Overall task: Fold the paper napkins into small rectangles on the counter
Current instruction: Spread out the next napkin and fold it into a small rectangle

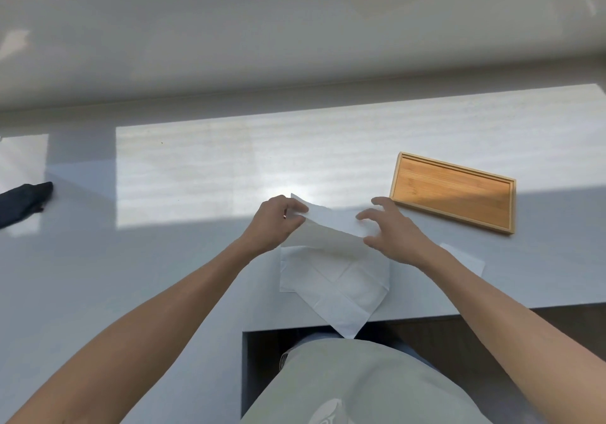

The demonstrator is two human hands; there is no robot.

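Observation:
A white paper napkin (331, 223) is lifted off the white counter (183, 177) as a folded strip. My left hand (275, 222) pinches its left end between thumb and fingers. At its right end, my right hand (392, 231) has spread fingers with the thumb under the edge and fingertips just above the paper. Below the strip, more white napkins (337, 279) lie flat in a loose pile, one corner hanging over the counter's front edge. Another napkin (469, 259) peeks out from under my right forearm.
A shallow bamboo tray (452, 190) lies on the counter to the right of my right hand. A dark cloth-like object (23, 200) sits at the far left edge. The counter's front has a cut-out (262, 358) where my body stands.

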